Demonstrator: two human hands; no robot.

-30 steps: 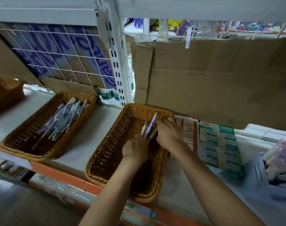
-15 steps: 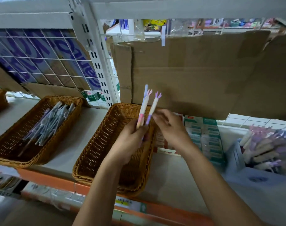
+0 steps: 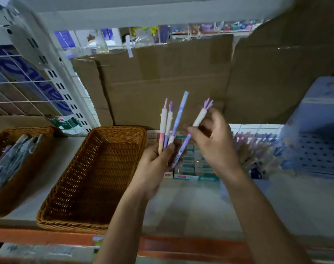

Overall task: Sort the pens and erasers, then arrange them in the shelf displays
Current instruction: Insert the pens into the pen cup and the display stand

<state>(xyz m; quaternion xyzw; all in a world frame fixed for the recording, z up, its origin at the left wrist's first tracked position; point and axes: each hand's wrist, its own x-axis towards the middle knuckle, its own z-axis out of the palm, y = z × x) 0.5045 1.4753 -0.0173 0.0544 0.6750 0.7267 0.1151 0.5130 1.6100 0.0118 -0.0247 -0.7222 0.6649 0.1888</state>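
Note:
My left hand (image 3: 156, 164) holds three pens upright above the shelf: a pink-topped one (image 3: 163, 124), a purple-topped one (image 3: 169, 124) and a taller blue pen (image 3: 179, 115). My right hand (image 3: 213, 145) pinches a fourth pen (image 3: 197, 121), white with a purple forked top, tilted and crossing toward the left hand's bunch. A wicker basket (image 3: 67, 187) stands to the left of my hands; its visible inside holds nothing. Small boxes that may be erasers (image 3: 189, 168) lie stacked on the shelf behind my hands.
A second wicker basket (image 3: 38, 130) at far left holds several grey-blue pens (image 3: 11, 157). A blue display box (image 3: 314, 141) with several pink and purple pens (image 3: 253, 147) stands at right. Cardboard (image 3: 162, 79) lines the shelf's back. An orange rail (image 3: 181, 244) edges the shelf front.
Both hands rose out of the middle basket with pens and moved right of it. The right hand now holds one pen apart from the left hand's bunch.

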